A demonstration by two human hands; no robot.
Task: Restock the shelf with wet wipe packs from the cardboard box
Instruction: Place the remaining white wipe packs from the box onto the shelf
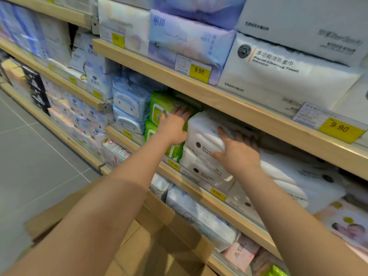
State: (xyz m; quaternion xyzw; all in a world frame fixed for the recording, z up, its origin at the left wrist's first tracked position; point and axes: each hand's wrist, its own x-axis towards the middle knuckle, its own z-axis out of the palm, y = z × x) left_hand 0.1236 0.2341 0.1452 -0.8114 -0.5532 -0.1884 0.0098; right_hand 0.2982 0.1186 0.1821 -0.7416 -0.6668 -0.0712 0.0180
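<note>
Both of the person's bare arms reach forward and up into the middle tier of a light wooden shelf (223,100). The left hand (174,126) lies flat with straight fingers against the front of the upper green wet wipe pack (161,105), which sits on top of a second green pack (173,151) of the same kind; the fingertips reach the upper pack's top edge under the board above. The right hand (238,150) rests with spread, relaxed fingers on the upper white wipe pack (203,134), the thumb along its near face, and the fingertips disappear into the shadow behind it, so whether they curl round the pack cannot be told. That white pack lies on another white pack (203,168), and the two stacks, green and white, stand touching side by side on the same board.

Left of the green packs sits a stack of pale blue wipe packs (129,108). On the tier above lie a lilac tissue pack (189,44) and white facial cleaning towel packs (278,76), with yellow price tags (199,72) reading 9.90 clipped to the shelf edge. Below the arms, near the bottom of the view, an open cardboard box (155,246) stands on the grey tiled floor (39,156), its flaps up close to the shelf front; what it holds is hidden.
</note>
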